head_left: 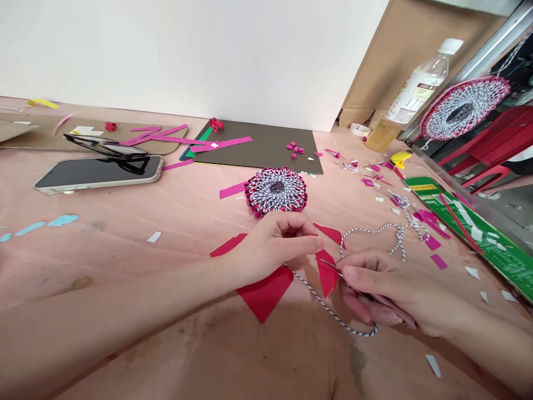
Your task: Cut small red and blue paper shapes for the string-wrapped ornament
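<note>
My left hand (277, 244) is closed, its fingertips pinching a small red paper piece (327, 272) and black-and-white twine (333, 314). My right hand (377, 286) is closed on a thin metal tool (331, 267) whose tip touches the red piece. The twine loops under both hands and runs right to a knot (400, 233). Larger red paper pieces (264, 291) lie under my left hand. A round woven disc (276, 190) of twine and pink paper lies just beyond my hands.
A phone (100, 172) with black glasses (106, 147) on it lies at the left. A dark card sheet (258, 147), pink strips (220, 144) and scraps sit behind. A bottle (410, 97), a second woven disc (462, 108) and a green ruler (474, 230) are at the right.
</note>
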A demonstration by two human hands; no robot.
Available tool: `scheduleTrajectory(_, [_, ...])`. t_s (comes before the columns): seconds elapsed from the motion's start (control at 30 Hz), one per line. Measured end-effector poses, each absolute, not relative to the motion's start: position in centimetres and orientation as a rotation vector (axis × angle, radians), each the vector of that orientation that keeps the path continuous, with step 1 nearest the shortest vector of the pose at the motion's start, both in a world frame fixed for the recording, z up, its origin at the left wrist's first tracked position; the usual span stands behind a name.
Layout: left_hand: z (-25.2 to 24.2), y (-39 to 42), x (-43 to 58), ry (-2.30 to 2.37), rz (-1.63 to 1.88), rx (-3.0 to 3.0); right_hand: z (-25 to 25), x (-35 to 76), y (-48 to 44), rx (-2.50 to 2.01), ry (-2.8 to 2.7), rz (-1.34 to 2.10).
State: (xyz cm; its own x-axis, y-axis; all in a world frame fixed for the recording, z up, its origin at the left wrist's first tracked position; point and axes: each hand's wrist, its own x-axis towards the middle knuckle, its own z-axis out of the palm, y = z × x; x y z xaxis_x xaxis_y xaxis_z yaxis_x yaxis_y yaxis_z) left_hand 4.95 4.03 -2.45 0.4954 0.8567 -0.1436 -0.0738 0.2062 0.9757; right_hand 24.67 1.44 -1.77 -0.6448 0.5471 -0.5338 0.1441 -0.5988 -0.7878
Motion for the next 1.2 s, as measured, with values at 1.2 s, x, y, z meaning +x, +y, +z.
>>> scheduleTrajectory(1.2, [-2.5, 3.58, 4.37, 0.589, 0.52, 1.551, -2.08, 24.51, 1.75, -1.085, -1.57, 2.313])
